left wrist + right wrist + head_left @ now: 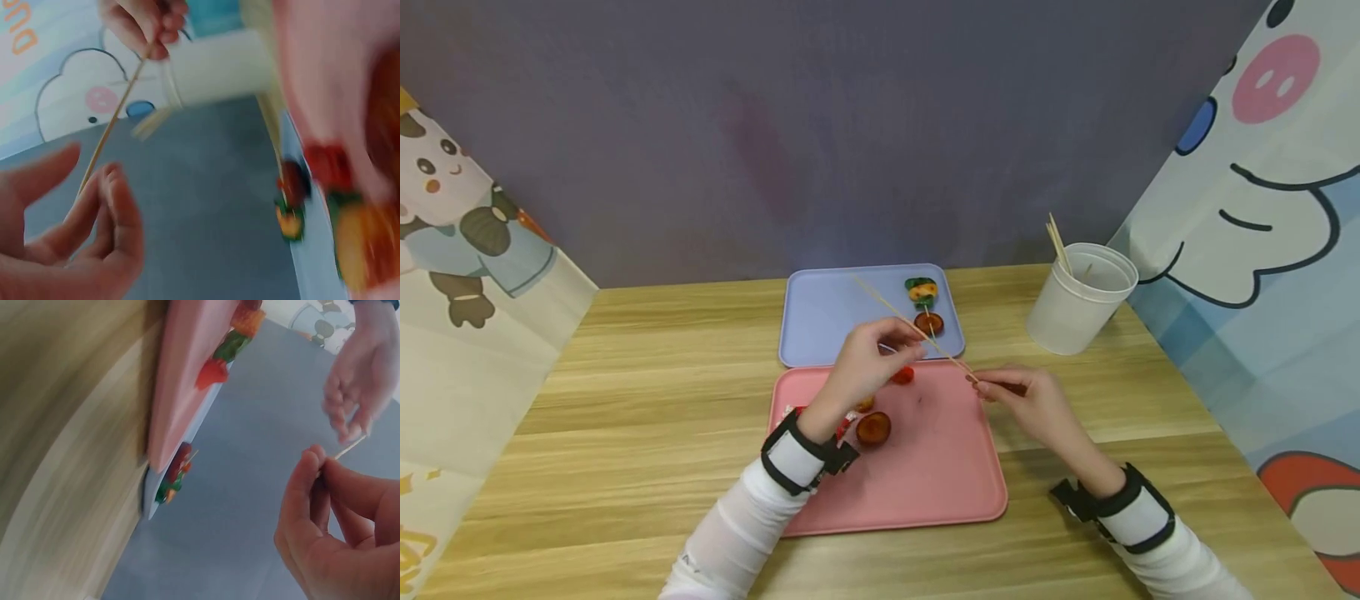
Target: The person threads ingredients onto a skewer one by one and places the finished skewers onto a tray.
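Observation:
My right hand [1032,402] pinches one end of a thin wooden skewer [891,307] between thumb and fingertips, over the right edge of the pink tray [940,467]. The skewer slants up and to the left, with no food on it. My left hand [868,358] is beside its middle; in the left wrist view the thumb [53,172] stands apart from the bent fingers [122,203], and the stick passes by them. Beneath lie round brown pieces [873,428] and a red piece [902,376], partly hidden by the left hand and wrist.
Behind the pink tray is a blue tray [820,321] bearing a loaded skewer with green and yellow pieces [922,291] and a brown round [928,323]. A white tub [1071,312] with several sticks [1057,242] stands at the back right, near the patterned side wall.

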Available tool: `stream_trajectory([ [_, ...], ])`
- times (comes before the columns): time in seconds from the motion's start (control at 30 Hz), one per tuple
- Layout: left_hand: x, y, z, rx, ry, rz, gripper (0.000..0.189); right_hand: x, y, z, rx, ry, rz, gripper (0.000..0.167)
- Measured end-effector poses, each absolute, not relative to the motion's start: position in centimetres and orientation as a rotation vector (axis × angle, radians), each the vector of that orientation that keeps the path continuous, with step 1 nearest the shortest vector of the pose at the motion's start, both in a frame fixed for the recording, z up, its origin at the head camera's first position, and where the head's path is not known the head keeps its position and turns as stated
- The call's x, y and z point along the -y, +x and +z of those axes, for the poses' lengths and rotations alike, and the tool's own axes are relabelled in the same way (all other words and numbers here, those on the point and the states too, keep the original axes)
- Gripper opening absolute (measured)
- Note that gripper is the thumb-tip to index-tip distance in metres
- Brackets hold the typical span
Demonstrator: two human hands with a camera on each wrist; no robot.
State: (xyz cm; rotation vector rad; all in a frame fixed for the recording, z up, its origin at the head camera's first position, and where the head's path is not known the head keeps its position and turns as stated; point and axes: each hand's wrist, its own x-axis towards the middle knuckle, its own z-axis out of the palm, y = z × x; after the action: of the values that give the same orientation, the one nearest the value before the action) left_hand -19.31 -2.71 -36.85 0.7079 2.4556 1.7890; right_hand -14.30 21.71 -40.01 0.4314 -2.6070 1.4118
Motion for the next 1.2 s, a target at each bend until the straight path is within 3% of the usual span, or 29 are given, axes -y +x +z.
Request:
stream_trajectory([
  [0.27,4.9,-19.4,-38.0,-2.605,0.788,1.198,0.023,-23.7,-14.6,-40.6,2.612,0.422,1.226,0.015],
  [0.43,5.8,-19.2,-38.5,-2.630,0.877,1.035,0.025,-25.2,-14.7,-41.0,2.639,0.358,1.143,0.015],
  [0.8,7.0,-18.8,-39.9,-2.566,1.106,0.690,0.047,-27.9,-14.5,-41.3,2.708,0.193,1.014,0.016],
  [1.2,7.4,-18.3,-40.2,-2.570,1.266,0.416,0.053,-29.6,-14.6,-41.4,2.751,0.117,0.957,0.016],
])
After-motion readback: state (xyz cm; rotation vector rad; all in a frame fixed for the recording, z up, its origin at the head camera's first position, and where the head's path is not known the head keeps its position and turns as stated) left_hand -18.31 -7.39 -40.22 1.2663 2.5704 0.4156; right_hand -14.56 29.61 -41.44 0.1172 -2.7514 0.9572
